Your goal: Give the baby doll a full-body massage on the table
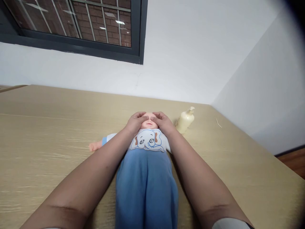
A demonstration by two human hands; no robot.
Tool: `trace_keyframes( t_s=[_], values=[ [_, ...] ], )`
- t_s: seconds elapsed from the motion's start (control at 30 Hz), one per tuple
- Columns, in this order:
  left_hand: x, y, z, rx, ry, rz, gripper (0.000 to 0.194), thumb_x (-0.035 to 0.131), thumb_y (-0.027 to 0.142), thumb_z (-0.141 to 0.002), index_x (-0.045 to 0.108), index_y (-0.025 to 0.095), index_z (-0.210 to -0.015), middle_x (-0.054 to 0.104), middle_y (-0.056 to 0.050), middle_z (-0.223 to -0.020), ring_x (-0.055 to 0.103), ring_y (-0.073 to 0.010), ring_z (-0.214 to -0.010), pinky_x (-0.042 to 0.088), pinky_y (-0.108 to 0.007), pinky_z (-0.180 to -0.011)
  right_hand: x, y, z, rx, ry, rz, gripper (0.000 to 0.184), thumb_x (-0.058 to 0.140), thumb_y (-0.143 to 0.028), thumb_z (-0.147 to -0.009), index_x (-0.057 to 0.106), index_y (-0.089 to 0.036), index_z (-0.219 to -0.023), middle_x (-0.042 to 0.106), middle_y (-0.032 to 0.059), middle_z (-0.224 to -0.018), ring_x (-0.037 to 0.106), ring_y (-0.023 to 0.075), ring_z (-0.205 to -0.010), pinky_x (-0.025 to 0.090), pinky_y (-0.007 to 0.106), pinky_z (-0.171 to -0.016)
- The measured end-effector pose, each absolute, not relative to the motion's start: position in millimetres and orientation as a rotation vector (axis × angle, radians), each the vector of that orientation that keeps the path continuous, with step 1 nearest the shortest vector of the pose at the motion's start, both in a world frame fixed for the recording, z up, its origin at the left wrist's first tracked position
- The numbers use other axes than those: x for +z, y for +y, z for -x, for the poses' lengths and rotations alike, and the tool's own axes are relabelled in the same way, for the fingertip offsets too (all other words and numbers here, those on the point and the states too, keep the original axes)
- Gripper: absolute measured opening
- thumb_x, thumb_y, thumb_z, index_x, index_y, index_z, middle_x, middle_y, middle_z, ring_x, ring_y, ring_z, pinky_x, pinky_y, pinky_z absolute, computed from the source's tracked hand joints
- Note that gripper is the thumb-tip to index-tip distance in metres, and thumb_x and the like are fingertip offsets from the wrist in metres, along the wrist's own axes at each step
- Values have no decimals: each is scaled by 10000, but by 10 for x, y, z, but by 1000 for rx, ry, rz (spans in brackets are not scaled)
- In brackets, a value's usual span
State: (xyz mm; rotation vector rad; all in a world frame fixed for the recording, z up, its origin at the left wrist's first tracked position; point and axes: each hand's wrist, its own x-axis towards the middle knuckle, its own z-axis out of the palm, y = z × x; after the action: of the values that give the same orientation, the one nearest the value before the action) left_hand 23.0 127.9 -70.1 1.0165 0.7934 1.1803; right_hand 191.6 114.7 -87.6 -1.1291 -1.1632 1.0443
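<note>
A baby doll [149, 125] lies on its back on the wooden table, its head towards the wall. It wears a white top with an elephant on the chest and blue trousers. Cupped round one side of its head is my left hand [137, 122], the thumb across the face near the eye. My right hand [164, 122] wraps the other side in the same way, its thumb also by the eye. The thumbs hide the doll's eyes; its mouth shows between them. One doll arm stretches out to the left, the other is mostly covered by my right forearm.
A cream pump bottle [185, 121] stands just right of my right hand. Farther right on the table [238, 152] lies a thin pale strip [218, 123]. White walls [178, 63] border the table, with a dark-framed barred window [100, 25] at upper left.
</note>
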Motion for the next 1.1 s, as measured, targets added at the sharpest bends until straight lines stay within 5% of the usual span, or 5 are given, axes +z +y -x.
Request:
trace_keyframes(
  t_s=[0.37, 0.6, 1.1],
  values=[
    [-743, 1312, -250, 1188, 810, -1000, 298, 744, 176, -685, 673, 158, -974, 705, -61, -882, 675, -210, -803, 548, -356, -798, -904, 1184, -1947, 1069, -1128, 1132, 376, 771, -413, -714, 708, -255, -1050, 725, 20, -985, 662, 210, -885, 531, 357, -798],
    [-786, 1358, -242, 1197, 798, -911, 349, 642, 131, -688, 688, 146, -1034, 720, -130, -1028, 698, -280, -940, 569, -431, -857, -875, 1118, -1963, 1134, -1111, 1113, 430, 766, -357, -701, 700, -270, -1116, 726, 28, -1060, 670, 221, -899, 542, 366, -783],
    [-723, 1303, -248, 1192, 858, -1024, 269, 789, 200, -721, 698, 150, -968, 718, -95, -967, 681, -233, -882, 542, -375, -866, -884, 1174, -1940, 1012, -1179, 1173, 441, 837, -456, -692, 686, -253, -1053, 735, 37, -1003, 684, 234, -941, 529, 401, -854]
  ],
)
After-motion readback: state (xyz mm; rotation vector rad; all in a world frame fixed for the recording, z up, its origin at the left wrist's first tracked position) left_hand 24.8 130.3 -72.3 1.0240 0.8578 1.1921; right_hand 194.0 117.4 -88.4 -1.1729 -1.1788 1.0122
